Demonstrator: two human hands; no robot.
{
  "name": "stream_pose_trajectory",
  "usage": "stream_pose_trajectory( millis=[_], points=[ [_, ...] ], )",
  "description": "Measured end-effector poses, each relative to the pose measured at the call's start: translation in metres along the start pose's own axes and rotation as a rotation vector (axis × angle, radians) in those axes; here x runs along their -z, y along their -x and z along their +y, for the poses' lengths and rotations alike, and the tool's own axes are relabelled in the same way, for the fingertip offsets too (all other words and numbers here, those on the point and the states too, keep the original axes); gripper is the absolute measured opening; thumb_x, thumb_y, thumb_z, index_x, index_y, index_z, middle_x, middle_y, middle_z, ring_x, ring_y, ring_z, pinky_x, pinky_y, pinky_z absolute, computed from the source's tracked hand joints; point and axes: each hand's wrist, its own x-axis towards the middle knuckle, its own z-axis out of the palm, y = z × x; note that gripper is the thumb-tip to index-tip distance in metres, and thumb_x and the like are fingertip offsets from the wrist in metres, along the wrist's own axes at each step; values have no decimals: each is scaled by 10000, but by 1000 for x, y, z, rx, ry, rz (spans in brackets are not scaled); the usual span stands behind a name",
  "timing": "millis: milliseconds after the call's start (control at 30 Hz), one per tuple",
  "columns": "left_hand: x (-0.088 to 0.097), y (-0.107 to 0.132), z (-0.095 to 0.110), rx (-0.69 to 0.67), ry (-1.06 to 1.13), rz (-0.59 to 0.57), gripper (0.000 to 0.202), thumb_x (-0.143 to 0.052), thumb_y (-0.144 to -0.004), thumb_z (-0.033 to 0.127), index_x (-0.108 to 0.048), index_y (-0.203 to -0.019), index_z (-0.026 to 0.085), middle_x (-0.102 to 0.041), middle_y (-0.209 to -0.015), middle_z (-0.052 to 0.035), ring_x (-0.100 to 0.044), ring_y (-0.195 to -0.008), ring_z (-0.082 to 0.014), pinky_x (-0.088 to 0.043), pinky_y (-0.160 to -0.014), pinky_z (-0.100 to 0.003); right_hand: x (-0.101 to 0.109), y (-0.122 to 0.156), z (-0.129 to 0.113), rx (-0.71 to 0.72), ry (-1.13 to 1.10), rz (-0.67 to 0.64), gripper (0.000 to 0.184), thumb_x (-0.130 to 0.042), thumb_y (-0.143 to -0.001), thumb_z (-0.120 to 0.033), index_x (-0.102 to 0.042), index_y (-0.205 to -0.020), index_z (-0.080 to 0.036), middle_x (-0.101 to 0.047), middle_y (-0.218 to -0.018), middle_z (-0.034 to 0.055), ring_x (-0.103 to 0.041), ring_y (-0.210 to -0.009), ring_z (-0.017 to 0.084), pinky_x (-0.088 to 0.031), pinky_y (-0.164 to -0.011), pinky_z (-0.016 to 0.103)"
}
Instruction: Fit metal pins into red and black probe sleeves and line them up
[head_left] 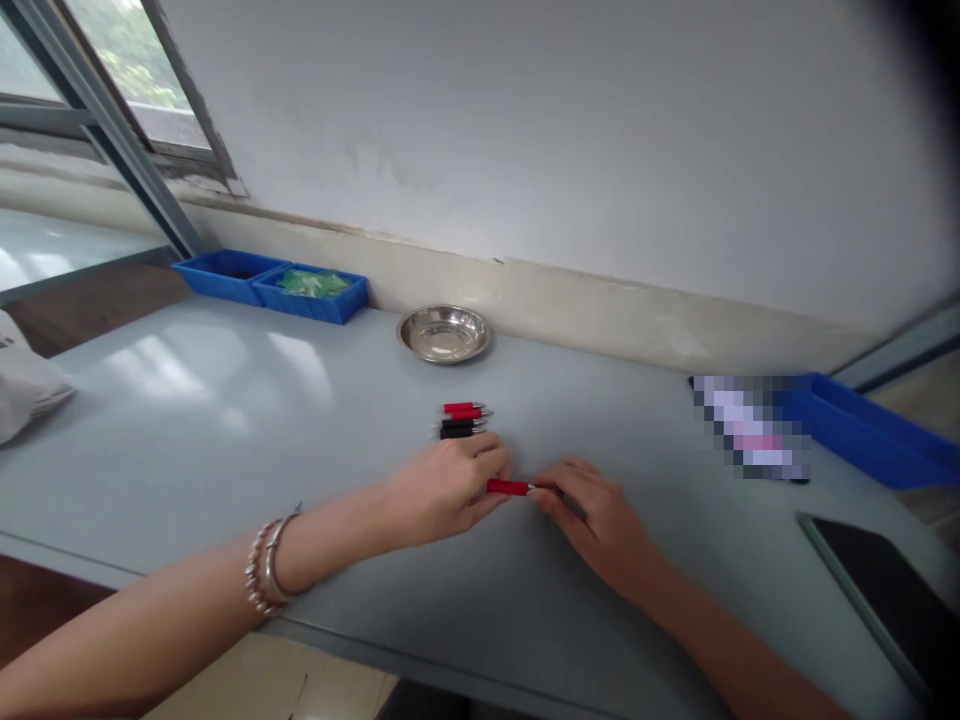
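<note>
A slim, silver-toned bangle [276,560] circled the left wrist [301,553], its narrow band smooth and shiny. A small, thin tip [298,508] stuck out from the bangle's upper end. Right beside the bangle, on its elbow side, sat a bracelet [253,578] of small round beads, pinkish and silvery (their finer detail was too small to make out). Beyond the bangle, the left hand [446,490] was bare, as was the left forearm [150,632] behind it. To the right of the bangle, the right hand [596,515] and right forearm [712,635] were likewise bare.
</note>
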Motion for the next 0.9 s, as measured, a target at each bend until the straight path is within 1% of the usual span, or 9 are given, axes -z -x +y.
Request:
stream_pose_trajectory(
  millis=[100,233,367,533,600,667,733,800,900],
  points=[
    [0,0,-1,-10,-12,3,112,-475,-911,250,-526,-859,165,-577,-902,-57,-569,-755,-158,-447,-656,-267,0,0,-1,19,29,14,268,-459,-932,-397,-616,-939,-180,-667,-792,56,-603,-744,182,-483,-700,312],
    [-1,1,-2,-38,-12,-3,136,-461,-923,263,-525,-856,163,-571,-895,-58,-570,-749,-154,-447,-652,-265,1,-1,-2,75,66,-6,289,-394,-964,-329,-600,-820,-187,-649,-723,43,-597,-712,182,-465,-670,308],
    [-3,1,-3,-71,-47,22,132,-453,-927,255,-515,-849,168,-564,-873,-50,-561,-731,-149,-429,-623,-261,0,-1,-2,79,64,29,273,-449,-941,-394,-600,-911,-168,-661,-761,51,-606,-722,187,-473,-680,321],
    [-2,2,0,-94,-107,25,126,-487,-917,256,-522,-838,164,-570,-821,-37,-550,-674,-137,-402,-579,-244,0,0,-1,125,91,15,305,-373,-970,-351,-585,-828,-184,-638,-715,44,-580,-690,185,-460,-639,319],
    [3,1,-4,-74,-132,47,130,-493,-915,260,-540,-846,161,-589,-835,-44,-564,-691,-142,-409,-594,-242,1,0,-1,101,82,40,267,-391,-966,-339,-594,-902,-178,-656,-764,51,-593,-727,187,-471,-673,325],
    [11,-1,-14,4,-159,111,147,-496,-914,281,-564,-869,160,-607,-857,-51,-578,-708,-149,-417,-610,-245,1,1,0,66,68,83,239,-418,-958,-334,-586,-990,-168,-665,-807,57,-606,-755,184,-481,-703,324],
    [19,-5,-31,165,-181,205,171,-506,-908,312,-588,-898,163,-616,-854,-50,-578,-683,-145,-419,-604,-246,0,2,1,43,54,106,228,-431,-953,-326,-576,-1020,-164,-663,-815,56,-610,-747,176,-486,-704,315],
    [23,-8,-51,337,-211,264,182,-521,-893,323,-604,-872,162,-616,-826,-51,-577,-674,-155,-423,-604,-257,-1,3,2,39,47,100,198,-432,-951,-303,-577,-976,-170,-658,-798,49,-605,-720,168,-486,-686,306],
    [21,-12,-77,471,-201,241,204,-505,-896,315,-629,-888,153,-619,-883,-82,-596,-791,-200,-450,-689,-301,-3,4,0,48,51,64,162,-447,-941,-268,-576,-892,-182,-648,-764,39,-596,-697,169,-481,-664,306]
  ],
)
